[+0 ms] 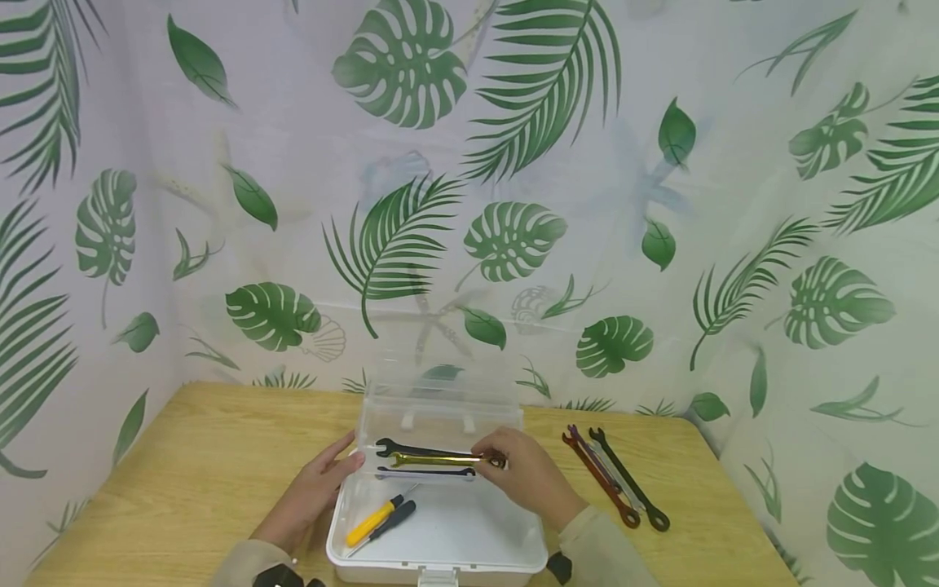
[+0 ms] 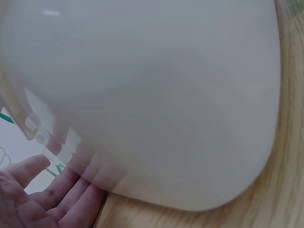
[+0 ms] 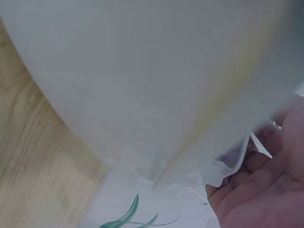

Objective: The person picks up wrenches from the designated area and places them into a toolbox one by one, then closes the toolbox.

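Observation:
A white toolbox (image 1: pixel 469 534) with a raised clear lid (image 1: pixel 440 399) stands at the table's front. Across its back part lie a black wrench (image 1: pixel 421 450), a gold wrench (image 1: pixel 433 461) and a thin dark purplish wrench (image 1: pixel 425 473). My right hand (image 1: pixel 524 473) pinches the right end of the gold wrench; in the right wrist view its fingers (image 3: pixel 256 166) are partly hidden behind the box. At the box's back left corner rests my left hand (image 1: pixel 315 489), fingers fairly straight along the outside. A yellow-handled screwdriver (image 1: pixel 370 523) and a black-handled screwdriver (image 1: pixel 394 520) lie inside, at the left.
On the wooden table (image 1: pixel 242 440), right of the box, lie a red wrench (image 1: pixel 597 477), a black wrench (image 1: pixel 631 481) and a purple-and-silver wrench (image 1: pixel 605 469) or pair between them. A leaf-patterned sheet (image 1: pixel 513 326) hangs behind the table.

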Action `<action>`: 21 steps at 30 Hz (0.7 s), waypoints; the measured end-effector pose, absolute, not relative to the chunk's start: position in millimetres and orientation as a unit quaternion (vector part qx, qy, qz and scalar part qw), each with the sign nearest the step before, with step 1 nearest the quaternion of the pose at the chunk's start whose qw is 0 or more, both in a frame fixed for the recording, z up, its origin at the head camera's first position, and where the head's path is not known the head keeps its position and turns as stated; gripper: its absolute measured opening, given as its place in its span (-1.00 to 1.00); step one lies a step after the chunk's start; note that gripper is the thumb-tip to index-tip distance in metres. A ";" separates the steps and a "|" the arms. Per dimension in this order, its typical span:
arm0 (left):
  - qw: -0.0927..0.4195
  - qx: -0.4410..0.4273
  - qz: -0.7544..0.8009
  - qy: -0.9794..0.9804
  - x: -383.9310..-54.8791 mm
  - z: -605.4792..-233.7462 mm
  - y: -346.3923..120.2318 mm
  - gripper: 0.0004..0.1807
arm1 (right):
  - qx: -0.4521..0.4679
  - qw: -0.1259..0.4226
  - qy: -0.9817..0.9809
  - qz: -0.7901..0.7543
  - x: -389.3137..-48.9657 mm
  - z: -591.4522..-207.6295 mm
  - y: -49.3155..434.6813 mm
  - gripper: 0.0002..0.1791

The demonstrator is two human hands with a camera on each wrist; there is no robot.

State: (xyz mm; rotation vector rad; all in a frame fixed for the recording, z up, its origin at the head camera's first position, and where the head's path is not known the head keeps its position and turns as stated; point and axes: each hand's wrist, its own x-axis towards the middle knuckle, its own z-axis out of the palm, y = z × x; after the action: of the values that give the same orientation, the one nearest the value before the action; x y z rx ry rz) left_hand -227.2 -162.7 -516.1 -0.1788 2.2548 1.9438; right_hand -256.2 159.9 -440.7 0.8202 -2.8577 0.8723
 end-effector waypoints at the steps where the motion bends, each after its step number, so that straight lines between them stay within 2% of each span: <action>1: 0.079 -0.059 0.650 0.753 -227.1 -516.0 -162.7 -0.04 | 0.264 0.021 -0.922 0.282 -256.0 -440.5 159.9 -0.89; 10: 0.081 -0.063 0.646 0.756 -227.3 -514.6 -160.9 -0.01 | 0.276 0.065 -0.914 0.292 -247.2 -440.4 173.1 -0.86; 21: 0.086 -0.054 0.651 0.752 -224.0 -510.2 -160.8 -0.02 | 0.268 0.223 -0.888 0.299 -227.3 -446.4 224.1 -0.75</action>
State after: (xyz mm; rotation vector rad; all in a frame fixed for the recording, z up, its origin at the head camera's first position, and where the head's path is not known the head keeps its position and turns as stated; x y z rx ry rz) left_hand -224.0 -160.8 -510.2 -0.1616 2.2415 1.9395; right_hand -227.3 224.1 -446.4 0.7401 -2.4530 0.8250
